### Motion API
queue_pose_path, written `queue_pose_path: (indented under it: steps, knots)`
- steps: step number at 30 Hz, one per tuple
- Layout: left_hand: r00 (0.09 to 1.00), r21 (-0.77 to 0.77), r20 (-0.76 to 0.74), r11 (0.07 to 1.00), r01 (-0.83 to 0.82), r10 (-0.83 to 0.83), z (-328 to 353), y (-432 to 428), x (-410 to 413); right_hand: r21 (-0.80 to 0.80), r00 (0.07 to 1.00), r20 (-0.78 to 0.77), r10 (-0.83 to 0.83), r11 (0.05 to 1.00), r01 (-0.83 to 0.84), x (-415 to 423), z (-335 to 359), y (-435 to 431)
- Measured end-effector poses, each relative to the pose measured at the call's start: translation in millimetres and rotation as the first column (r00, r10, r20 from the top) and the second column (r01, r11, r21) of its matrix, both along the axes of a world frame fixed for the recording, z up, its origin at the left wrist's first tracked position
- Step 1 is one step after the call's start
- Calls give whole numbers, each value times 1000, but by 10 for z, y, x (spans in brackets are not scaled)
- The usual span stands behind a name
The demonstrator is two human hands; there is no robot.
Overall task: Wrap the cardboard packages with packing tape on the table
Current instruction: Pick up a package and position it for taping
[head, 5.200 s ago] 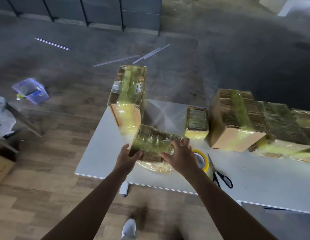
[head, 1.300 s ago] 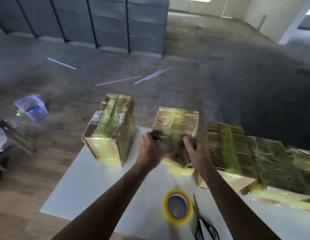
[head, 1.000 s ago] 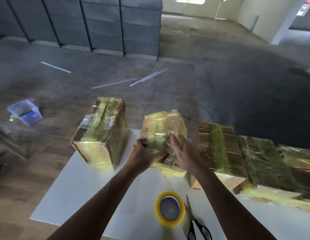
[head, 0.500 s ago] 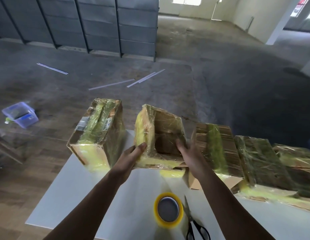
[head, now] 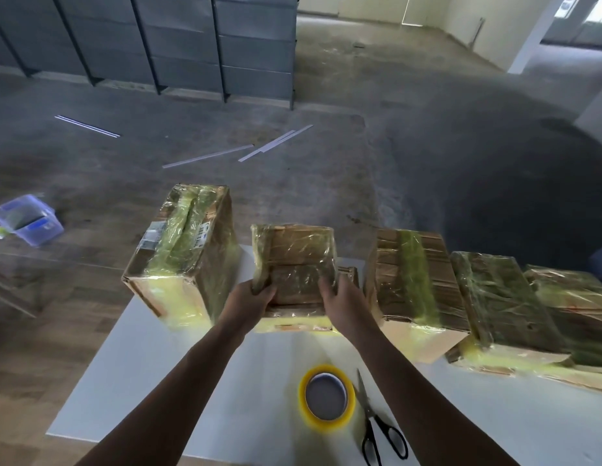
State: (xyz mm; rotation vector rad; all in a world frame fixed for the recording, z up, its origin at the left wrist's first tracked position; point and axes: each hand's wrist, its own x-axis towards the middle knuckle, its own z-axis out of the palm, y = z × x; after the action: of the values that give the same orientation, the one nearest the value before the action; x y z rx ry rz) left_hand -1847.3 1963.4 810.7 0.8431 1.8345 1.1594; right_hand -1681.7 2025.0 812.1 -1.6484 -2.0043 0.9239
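A small cardboard package (head: 294, 255) wrapped in yellowish tape is held above the white table (head: 151, 381), its broad face turned toward me. My left hand (head: 251, 302) grips its lower left edge and my right hand (head: 343, 306) grips its lower right edge. Under it a smaller taped package (head: 348, 275) peeks out on the table. A yellow roll of packing tape (head: 326, 396) lies flat in front of my arms, with black-handled scissors (head: 377, 422) just to its right.
A tall taped box (head: 182, 253) stands at the table's left end. To the right sit a taped box (head: 410, 290) and two flatter wrapped packages (head: 501, 304) (head: 575, 307). A blue plastic bin (head: 25, 218) sits on the floor at left.
Both hands lifted the small package from the table's near side to the far side and kept turning it; its broad cardboard face is now squarely toward me.
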Motion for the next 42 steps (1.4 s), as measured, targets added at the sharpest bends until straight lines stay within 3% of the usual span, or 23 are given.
queue_pose_path:
  steps: [3, 8, 12, 16, 21, 28, 31, 33, 38, 42]
  knots:
    - [994, -38, -21, 993, -110, 110, -128, -46, -85, -100, 994, -105, 43, 994, -53, -76, -100, -18]
    - [984, -39, -73, 986, -164, 161, -224, 7, -200, -196, 988, -111, 103, 973, -124, -189, -282, 49]
    - [980, -149, -195, 989, -2, -28, -398, 124, -325, -202, 991, -132, 32, 978, -58, -283, -478, 147]
    - [924, -414, -319, 908, 66, -213, -709, 279, -449, -202, 999, -18, -38, 979, 33, -409, -703, 228]
    - [939, -198, -343, 978, -68, -4, -769, 328, -530, -193, 992, 63, -105, 974, 115, -584, -875, 278]
    - [959, -129, -237, 984, 125, -153, -797, 465, -546, -259, 984, 113, -137, 952, 162, -565, -942, 449]
    - [833, -5, -550, 998, 69, -60, -810, 452, -505, -189, 969, 137, -204, 955, 228, -545, -897, 466]
    - [771, 66, -637, 997, 44, 8, -741, 397, -474, -123, 969, 145, -198, 969, 216, -560, -819, 446]
    - [873, 14, -478, 993, 120, -99, -530, 384, -530, -66, 983, 130, -126, 989, 135, -688, -494, 383]
    - [984, 24, -155, 996, 90, -86, -253, 344, -531, -57, 993, -5, -120, 991, 119, -852, -296, 290]
